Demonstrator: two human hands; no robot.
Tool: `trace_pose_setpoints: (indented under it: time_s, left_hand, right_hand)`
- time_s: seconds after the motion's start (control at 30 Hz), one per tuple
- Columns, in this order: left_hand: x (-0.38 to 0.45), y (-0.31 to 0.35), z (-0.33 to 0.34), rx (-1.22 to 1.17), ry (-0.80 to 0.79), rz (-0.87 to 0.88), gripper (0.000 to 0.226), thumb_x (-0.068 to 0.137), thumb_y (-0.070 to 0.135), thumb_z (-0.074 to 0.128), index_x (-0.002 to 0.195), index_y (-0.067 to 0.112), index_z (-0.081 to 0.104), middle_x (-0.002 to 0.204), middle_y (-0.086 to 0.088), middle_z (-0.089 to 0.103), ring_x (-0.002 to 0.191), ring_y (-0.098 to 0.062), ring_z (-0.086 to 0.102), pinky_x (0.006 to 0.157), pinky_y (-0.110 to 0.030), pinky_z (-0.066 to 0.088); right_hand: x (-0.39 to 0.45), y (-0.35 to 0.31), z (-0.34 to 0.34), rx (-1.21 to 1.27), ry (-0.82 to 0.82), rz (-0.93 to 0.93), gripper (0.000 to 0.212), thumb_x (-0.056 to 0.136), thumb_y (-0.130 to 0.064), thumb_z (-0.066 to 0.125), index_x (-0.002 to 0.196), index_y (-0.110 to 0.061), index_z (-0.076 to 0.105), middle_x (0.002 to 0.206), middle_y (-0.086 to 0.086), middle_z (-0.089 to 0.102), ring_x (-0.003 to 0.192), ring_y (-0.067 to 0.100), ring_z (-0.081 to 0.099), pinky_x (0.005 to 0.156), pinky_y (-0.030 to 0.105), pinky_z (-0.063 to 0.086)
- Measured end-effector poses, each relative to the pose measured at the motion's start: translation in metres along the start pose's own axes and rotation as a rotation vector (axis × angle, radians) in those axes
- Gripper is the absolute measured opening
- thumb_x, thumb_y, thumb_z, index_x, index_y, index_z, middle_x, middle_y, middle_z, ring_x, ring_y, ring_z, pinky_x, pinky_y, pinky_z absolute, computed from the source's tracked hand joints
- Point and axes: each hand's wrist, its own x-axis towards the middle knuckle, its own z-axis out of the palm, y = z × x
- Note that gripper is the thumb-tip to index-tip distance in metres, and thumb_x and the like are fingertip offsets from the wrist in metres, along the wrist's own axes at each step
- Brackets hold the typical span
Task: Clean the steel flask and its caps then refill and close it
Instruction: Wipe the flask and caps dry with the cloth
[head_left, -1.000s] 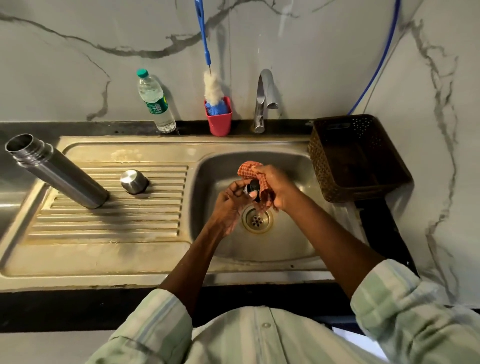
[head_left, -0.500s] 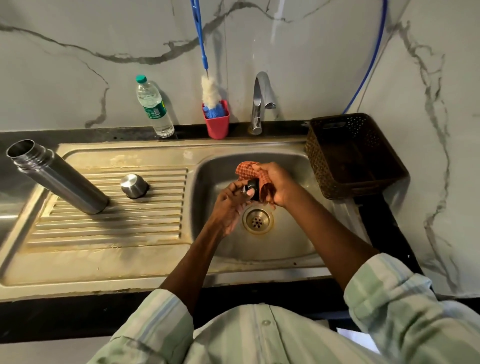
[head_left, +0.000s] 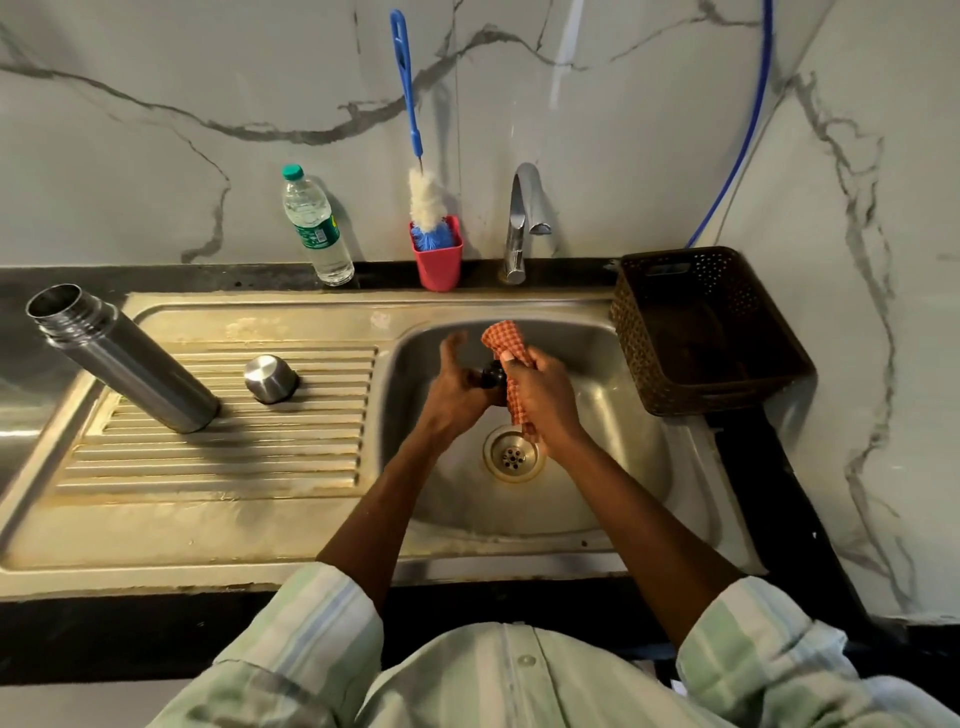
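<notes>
Left hand (head_left: 457, 387) first: I see its fingers fanned up and loose while the palm and thumb side cradle the small dark inner cap (head_left: 492, 375) over the sink basin (head_left: 613, 415); whether the thumb really pinches it I cannot tell. Well off to that hand's left, the steel flask (head_left: 124, 361) lies open-mouthed on the drainboard (head_left: 223, 467), and the steel outer cap (head_left: 270, 379) sits between flask and hand. Touching the inner cap from the other side, my right hand (head_left: 543, 400) grips the orange checked cloth (head_left: 511, 353), bunched against the cap. To wipe well, I judge I should turn the cap against the cloth, work the fabric into threads and rim, and keep both above the drain (head_left: 513, 456) without loosening my hold, since a wet cap could slip.
</notes>
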Motion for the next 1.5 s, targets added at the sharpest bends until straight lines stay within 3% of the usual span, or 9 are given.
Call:
trace_pose_setpoints:
  time_s: [0.07,0.17,0.37,0.5,0.67,0.8,1.0,1.27,1.5]
  left_hand:
    - [0.004,0.011,-0.001,0.035,-0.045,0.034,0.048,0.086,-0.001,0.064,0.129,0.016,0.050,0.097,-0.003,0.070,0.089,-0.020,0.069,0.075,-0.029,0.057]
    - [0.003,0.016,0.002,-0.248,0.019,-0.042,0.017,0.092,0.003,0.064,0.108,0.005,0.066,0.094,-0.010,0.073,0.087,-0.024,0.070,0.068,-0.030,0.058]
    - [-0.010,-0.005,0.015,-0.525,0.147,0.008,0.030,0.086,0.002,0.072,0.115,0.005,0.064,0.110,-0.011,0.071,0.100,-0.022,0.070,0.078,-0.033,0.059]
    - [-0.015,-0.013,0.025,-0.294,0.229,0.143,0.027,0.086,0.002,0.072,0.106,0.013,0.058,0.102,0.000,0.070,0.098,-0.012,0.069,0.083,-0.029,0.057]
    - [-0.005,-0.002,0.007,-0.471,0.063,-0.073,0.025,0.090,-0.004,0.063,0.111,0.003,0.050,0.101,-0.019,0.067,0.088,-0.027,0.071,0.074,-0.033,0.060]
    - [0.001,-0.002,0.007,-0.402,0.025,-0.035,0.034,0.087,-0.002,0.066,0.120,0.002,0.057,0.109,-0.017,0.070,0.101,-0.030,0.070,0.083,-0.038,0.059]
    - [-0.014,-0.014,0.008,-0.422,-0.018,0.071,0.040,0.084,-0.010,0.066,0.119,0.009,0.061,0.107,-0.004,0.073,0.102,-0.017,0.069,0.083,-0.030,0.056]
    - [0.000,0.015,-0.007,-0.474,-0.243,-0.271,0.026,0.103,0.017,0.049,0.115,0.000,0.064,0.102,-0.018,0.069,0.085,-0.026,0.071,0.074,-0.034,0.061]
    - [0.003,0.000,0.006,-0.134,-0.097,0.052,0.032,0.096,0.012,0.062,0.126,0.019,0.061,0.112,-0.003,0.071,0.103,-0.013,0.068,0.085,-0.027,0.057]
  right_hand:
    - [0.002,-0.003,-0.001,-0.097,-0.040,-0.086,0.023,0.098,-0.023,0.053,0.116,-0.016,0.066,0.097,0.002,0.070,0.085,0.013,0.067,0.061,0.014,0.048]
    - [0.005,0.004,0.000,0.064,0.009,-0.001,0.018,0.098,-0.024,0.052,0.107,-0.018,0.067,0.093,0.003,0.071,0.082,0.017,0.067,0.059,0.021,0.050]
    - [0.017,0.001,-0.009,0.744,-0.058,0.508,0.033,0.098,-0.022,0.046,0.122,-0.002,0.057,0.107,0.020,0.066,0.096,0.032,0.064,0.085,0.046,0.050]
    - [-0.003,0.004,0.010,0.245,0.110,0.149,0.017,0.097,-0.024,0.053,0.107,-0.017,0.066,0.090,0.008,0.068,0.078,0.018,0.065,0.070,0.028,0.054]
    - [-0.004,0.018,0.005,-0.147,0.059,-0.239,0.027,0.099,-0.022,0.053,0.123,-0.012,0.061,0.107,0.002,0.067,0.096,0.011,0.064,0.070,0.011,0.046]
    - [0.001,0.014,0.005,-0.023,0.088,-0.127,0.026,0.101,-0.025,0.050,0.121,-0.014,0.062,0.099,0.002,0.069,0.083,0.008,0.065,0.060,0.009,0.047]
    - [0.022,-0.011,-0.006,0.491,-0.077,0.487,0.027,0.099,-0.025,0.045,0.106,-0.004,0.061,0.091,0.017,0.065,0.072,0.030,0.061,0.071,0.048,0.055]
    - [0.000,0.015,0.003,-0.196,0.065,-0.316,0.014,0.099,-0.024,0.054,0.106,-0.014,0.062,0.094,-0.003,0.061,0.085,0.006,0.060,0.068,0.013,0.046]
    - [0.014,0.008,0.003,0.100,0.130,0.076,0.023,0.100,-0.027,0.049,0.114,-0.014,0.061,0.090,0.001,0.068,0.083,0.017,0.068,0.070,0.035,0.058]
